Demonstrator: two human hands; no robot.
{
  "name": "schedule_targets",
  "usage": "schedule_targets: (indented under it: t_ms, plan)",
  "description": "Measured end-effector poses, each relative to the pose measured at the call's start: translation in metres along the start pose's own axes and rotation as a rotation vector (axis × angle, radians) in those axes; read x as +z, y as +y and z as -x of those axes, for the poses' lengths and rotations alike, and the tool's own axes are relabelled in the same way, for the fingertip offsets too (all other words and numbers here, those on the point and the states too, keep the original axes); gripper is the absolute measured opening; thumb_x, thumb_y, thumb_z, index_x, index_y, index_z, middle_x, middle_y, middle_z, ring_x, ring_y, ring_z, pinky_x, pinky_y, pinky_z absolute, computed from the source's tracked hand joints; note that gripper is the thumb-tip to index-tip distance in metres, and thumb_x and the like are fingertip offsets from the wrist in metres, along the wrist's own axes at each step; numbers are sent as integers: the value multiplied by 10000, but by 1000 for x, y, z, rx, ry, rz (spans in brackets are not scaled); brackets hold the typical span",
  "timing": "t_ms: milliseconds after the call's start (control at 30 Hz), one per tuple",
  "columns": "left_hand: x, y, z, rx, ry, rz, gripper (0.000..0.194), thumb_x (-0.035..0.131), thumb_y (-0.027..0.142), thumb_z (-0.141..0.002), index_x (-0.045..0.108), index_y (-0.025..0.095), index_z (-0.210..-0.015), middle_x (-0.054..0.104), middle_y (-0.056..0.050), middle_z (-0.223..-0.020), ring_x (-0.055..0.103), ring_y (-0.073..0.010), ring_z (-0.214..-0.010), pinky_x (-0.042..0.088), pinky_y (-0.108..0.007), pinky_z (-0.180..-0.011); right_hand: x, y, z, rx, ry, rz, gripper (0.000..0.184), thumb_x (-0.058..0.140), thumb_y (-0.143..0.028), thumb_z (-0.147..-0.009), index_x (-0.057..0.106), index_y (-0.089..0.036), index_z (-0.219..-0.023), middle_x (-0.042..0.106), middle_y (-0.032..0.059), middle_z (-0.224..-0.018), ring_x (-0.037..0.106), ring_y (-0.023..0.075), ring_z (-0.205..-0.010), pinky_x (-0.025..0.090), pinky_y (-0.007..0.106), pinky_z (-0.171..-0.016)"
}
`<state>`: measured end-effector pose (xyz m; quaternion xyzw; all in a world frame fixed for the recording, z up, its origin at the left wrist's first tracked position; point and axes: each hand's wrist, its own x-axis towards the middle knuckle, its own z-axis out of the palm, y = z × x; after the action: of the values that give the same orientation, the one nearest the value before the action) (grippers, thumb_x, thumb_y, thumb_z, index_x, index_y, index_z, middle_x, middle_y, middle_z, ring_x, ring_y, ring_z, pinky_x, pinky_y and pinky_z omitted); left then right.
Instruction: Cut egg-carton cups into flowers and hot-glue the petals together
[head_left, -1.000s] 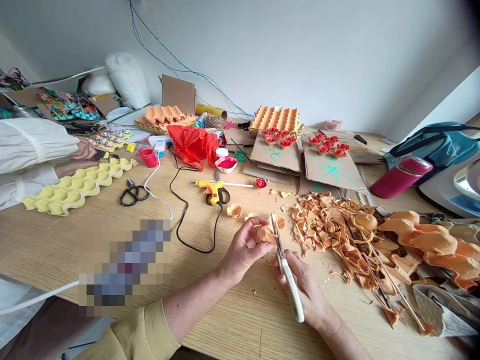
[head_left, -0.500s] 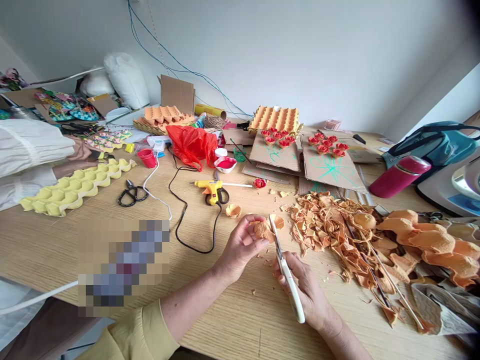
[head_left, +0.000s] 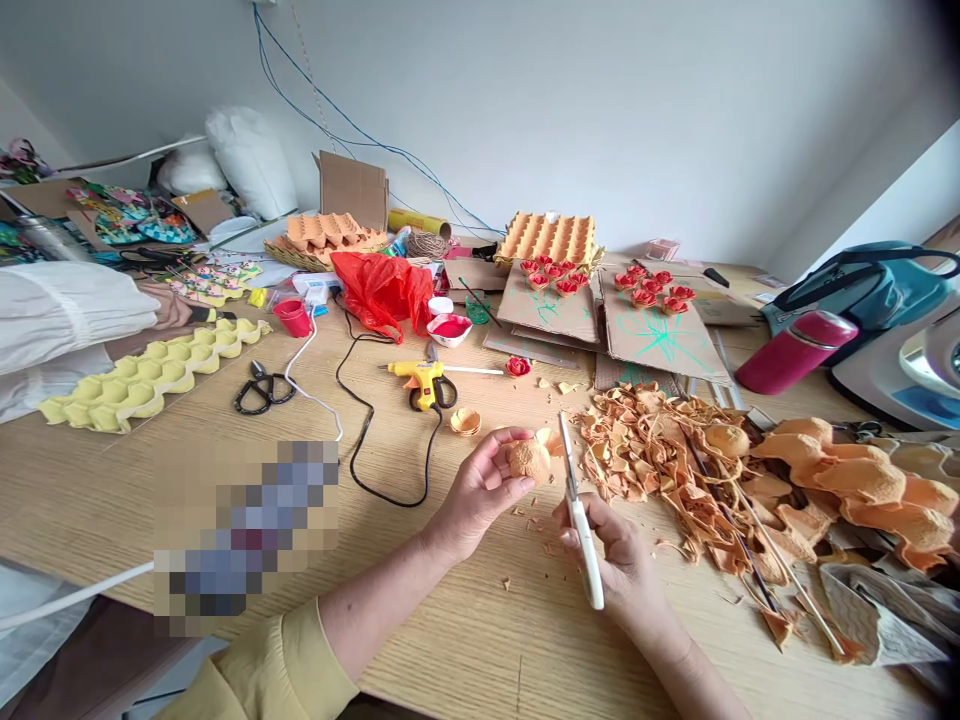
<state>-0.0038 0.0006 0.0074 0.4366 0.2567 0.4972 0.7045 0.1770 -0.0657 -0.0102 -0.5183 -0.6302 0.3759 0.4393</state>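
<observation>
Between the thumb and fingers of my left hand (head_left: pixel 480 495) is an orange egg-carton cup (head_left: pixel 530 460), its rough rounded base toward me. My right hand (head_left: pixel 611 550) grips white-handled scissors (head_left: pixel 581 535), blades pointing up and standing just right of the cup, apart from it. Whether the blades are fully closed is hard to see. Behind the cup lies another cut orange piece, partly hidden. A petal-edged cup (head_left: pixel 466 422) sits on the table to the left, beyond my fingers. Small orange scraps are scattered below the blades.
A heap of orange carton scraps (head_left: pixel 630 440) spreads to the right. Ahead lie a yellow glue gun (head_left: pixel 420 380), a red flower (head_left: pixel 517 367) and a bowl of red paint (head_left: pixel 450 328). Red flowers stand on cardboard (head_left: pixel 660 340). At left, a co-worker's sleeve (head_left: pixel 75 300) is beside a yellow egg tray (head_left: pixel 150 375).
The scissors have moved right, away from the cup, and are held more upright. My left hand stays nearly in place, with the cup turned slightly.
</observation>
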Motion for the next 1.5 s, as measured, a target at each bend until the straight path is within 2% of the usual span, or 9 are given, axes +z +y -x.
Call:
schedule_targets:
  t_ms: [200, 333, 400, 600, 767, 967, 1067, 1233, 1500]
  plan:
    - [6, -9, 7, -20, -138, -136, 399, 786, 223, -795, 599, 216, -1147, 656, -40, -1018, 625, -158, -926, 498, -298, -893, 1, -4, -5, 30, 161, -269, 333, 758, -467, -804, 601, -235, -985, 637, 15, -859, 578, 167, -745, 495, 283, -678]
    - [5, -14, 11, -9, -194, -267, 422, 758, 226, -828, 578, 231, -1210, 647, -41, -1035, 618, -167, -956, 476, -297, -913, 1, -6, -5, 48, 218, -312, 358, 772, -460, -791, 574, -234, -986, 602, 7, -830, 542, 153, -695, 484, 278, -623]
    - [3, -14, 10, -39, -222, -242, 472, 780, 251, -811, 562, 234, -1230, 647, -47, -1059, 621, -181, -995, 466, -305, -922, 1, -6, -4, 40, 211, -317, 364, 771, -457, -794, 563, -234, -993, 589, 8, -832, 538, 151, -691, 485, 276, -613]
    - [-3, -10, 2, -201, -215, -129, 429, 738, 462, -827, 627, 169, -1120, 633, -41, -908, 601, -161, -852, 444, -282, -787, -1, -2, 1, 19, 86, -235, 313, 760, -395, -830, 562, -242, -1019, 572, 3, -875, 548, 144, -728, 505, 268, -657]
    - [-7, -9, -1, -365, -235, -52, 409, 804, 329, -750, 640, 172, -1090, 603, -1, -811, 562, -134, -767, 402, -274, -741, -1, -2, 2, 16, 36, -169, 295, 744, -422, -844, 566, -232, -982, 584, 15, -906, 566, 164, -791, 507, 290, -719]
    - [-10, -1, -4, -339, -198, -2, 431, 783, 201, -702, 676, 176, -1119, 521, 32, -773, 469, -100, -710, 356, -247, -704, -7, -2, -1, 100, 0, -261, 334, 689, -505, -873, 562, -223, -999, 578, 1, -817, 505, 137, -668, 427, 257, -584]
    - [-12, 3, -6, -330, -165, 99, 492, 764, 199, -709, 674, 192, -1193, 499, 38, -754, 445, -94, -683, 352, -244, -694, -10, -4, -2, 156, -119, -389, 392, 603, -601, -899, 574, -211, -919, 542, -15, -678, 452, 123, -564, 371, 253, -520]
    - [-14, 1, -7, -311, -127, 236, 455, 772, 199, -701, 703, 206, -1151, 558, 15, -787, 518, -120, -745, 394, -264, -749, -5, -2, 1, 235, -354, -648, 517, 521, -717, -877, 607, -208, -870, 505, -24, -525, 402, 121, -440, 306, 251, -445]
    - [-11, 1, -4, -342, -215, 244, 405, 789, 244, -692, 738, 163, -1086, 667, -41, -837, 603, -161, -802, 445, -299, -825, -3, -1, 3, 284, -433, -775, 536, 535, -710, -881, 618, -181, -845, 492, -36, -483, 358, 86, -390, 265, 227, -430]
